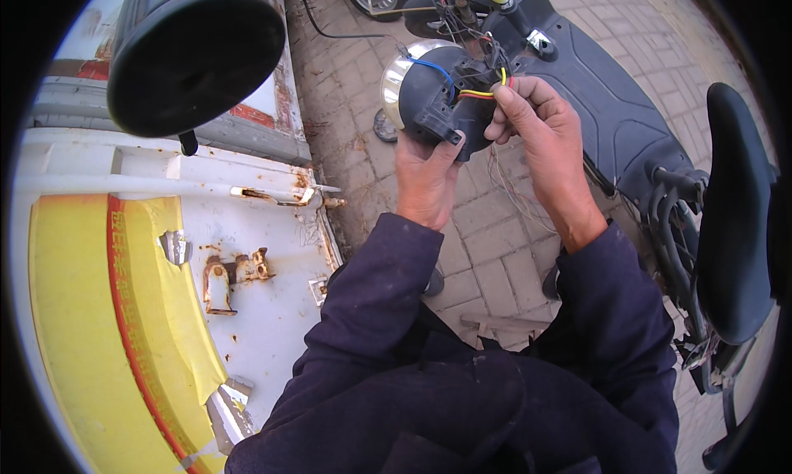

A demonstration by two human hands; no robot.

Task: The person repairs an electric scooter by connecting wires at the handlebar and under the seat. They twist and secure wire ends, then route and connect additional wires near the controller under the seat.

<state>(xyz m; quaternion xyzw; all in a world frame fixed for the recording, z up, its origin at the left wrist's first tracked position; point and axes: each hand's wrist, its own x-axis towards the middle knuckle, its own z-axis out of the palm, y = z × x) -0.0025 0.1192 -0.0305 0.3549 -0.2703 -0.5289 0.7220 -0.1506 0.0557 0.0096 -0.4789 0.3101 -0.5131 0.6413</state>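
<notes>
1. The right hand (pixel 540 123) was closed in a pinch, thumb against forefinger, on the yellow and red wires (pixel 478 94); so fine a hold probably suited thin leads among crowded connectors.
2. The left hand (pixel 427 177) was closed around the lower edge of a rounded black housing (pixel 433 103), thumb on top and the other fingers mostly hidden beneath, seemingly to steady it while the right hand handled the wires.
3. The housing sat in front of the person, its wired side facing up and its shiny rim (pixel 392 86) to the left, which left the wiring within reach. A blue wire (pixel 433 65) curved across it.
4. Beyond lay the scooter's dark footboard (pixel 606 90), with a black seat (pixel 730 218) at far right.
5. Brick paving (pixel 495 264) showed below; a rusty white metal panel (pixel 272 235) stood left.
</notes>
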